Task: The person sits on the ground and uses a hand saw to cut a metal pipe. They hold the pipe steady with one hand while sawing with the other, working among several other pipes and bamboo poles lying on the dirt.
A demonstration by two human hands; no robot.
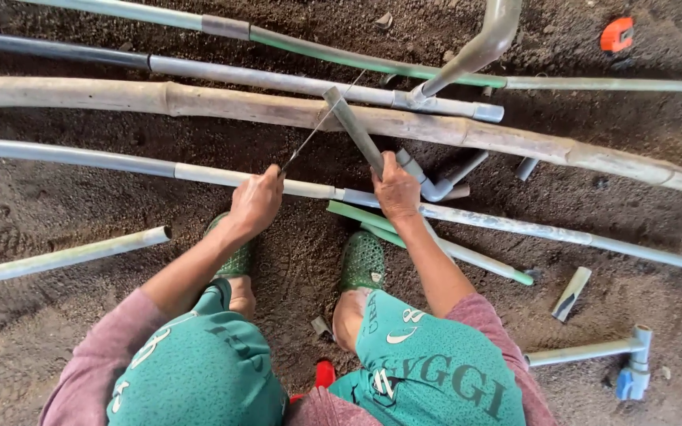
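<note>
My left hand (256,201) is clenched on the end of a thin saw blade (321,118) that slants up and right. My right hand (395,191) grips a short grey pipe (354,130) tilted up-left, its far end meeting the blade above the bamboo pole (199,102). A long pipe (120,163) runs crosswise under both hands; an elbow joint (436,188) lies just right.

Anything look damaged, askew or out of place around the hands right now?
Nothing looks broken. The short pipe in the right hand sits tilted across the long pipes and the bamboo pole. The left hand holds a thin saw blade against it. Offcuts lie scattered on the dirt.
</note>
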